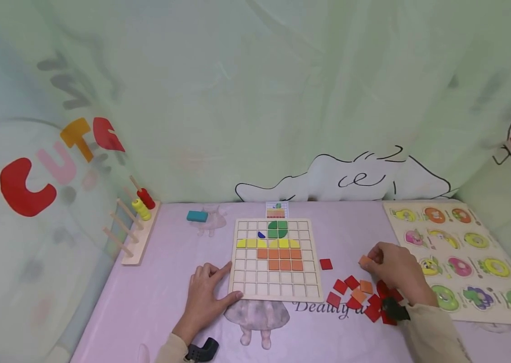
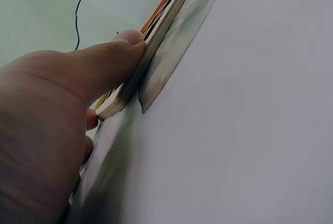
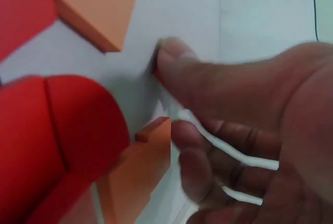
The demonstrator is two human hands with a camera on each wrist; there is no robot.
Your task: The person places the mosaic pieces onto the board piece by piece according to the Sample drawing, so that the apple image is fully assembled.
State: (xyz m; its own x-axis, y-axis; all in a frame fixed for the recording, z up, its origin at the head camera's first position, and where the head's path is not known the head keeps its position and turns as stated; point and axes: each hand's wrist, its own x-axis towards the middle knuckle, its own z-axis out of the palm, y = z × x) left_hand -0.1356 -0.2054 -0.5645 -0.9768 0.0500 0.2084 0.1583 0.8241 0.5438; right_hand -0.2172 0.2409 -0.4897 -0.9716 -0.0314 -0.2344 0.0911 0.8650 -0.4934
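Note:
A square wooden grid board [image 1: 298, 291] lies on the table, holding green, yellow, orange and one blue piece. At its near left corner rests my left hand [image 1: 210, 292], thumb against the near edge and index finger at the left side. The left wrist view shows that thumb [image 2: 112, 60] touching the board's edge [image 2: 164, 34]. On the right, my right hand [image 1: 393, 267] pinches an orange square tile [image 1: 364, 261] between thumb and fingers, above the table. Beneath and nearer lies a loose pile of red tiles [image 1: 333, 299] and orange tiles [image 1: 366, 287]. The right wrist view hides most of the pinched tile.
One red tile [image 1: 325, 264] lies beside the board. A small pattern card [image 1: 277, 209] is behind it. At the far left stand a teal block [image 1: 197, 216] and a wooden peg rack [image 1: 135, 247] with yellow and red pieces. A fruit puzzle board [image 1: 455, 241] lies on the right.

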